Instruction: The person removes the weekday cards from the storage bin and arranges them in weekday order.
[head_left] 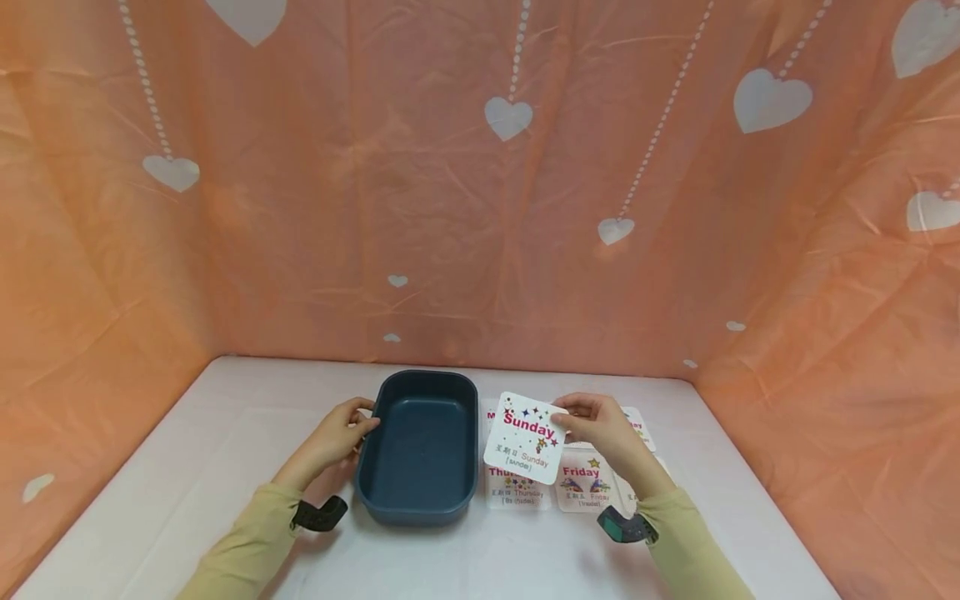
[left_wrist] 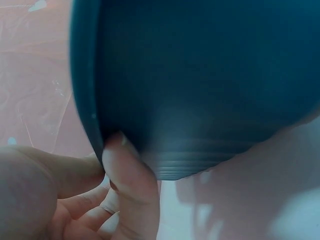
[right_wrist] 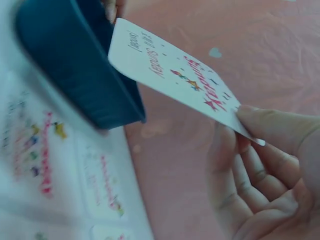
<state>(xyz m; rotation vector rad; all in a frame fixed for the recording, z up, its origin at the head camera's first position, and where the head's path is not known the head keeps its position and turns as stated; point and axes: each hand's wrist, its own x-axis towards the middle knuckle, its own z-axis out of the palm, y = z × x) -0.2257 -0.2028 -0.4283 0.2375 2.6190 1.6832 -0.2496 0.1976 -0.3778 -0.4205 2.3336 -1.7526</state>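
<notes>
A dark blue rectangular box [head_left: 423,454] with rounded corners stands on the table, and nothing shows inside it. At its left side my left hand [head_left: 330,442] pinches the rim between thumb and finger, seen close up at the box wall [left_wrist: 165,90] in the left wrist view. To the right of the box, my right hand [head_left: 606,429] pinches a white Sunday card [head_left: 521,454] by its right edge. That card is raised and tilted, face up, above other cards. The right wrist view has its printed side [right_wrist: 165,65] near the box.
Under and beside the raised card lie several weekday cards in rows, among them a Thursday card [head_left: 517,496] and a Friday card [head_left: 588,497]. The white table [head_left: 420,567] meets an orange-pink curtain [head_left: 450,233] with hearts at its back and sides.
</notes>
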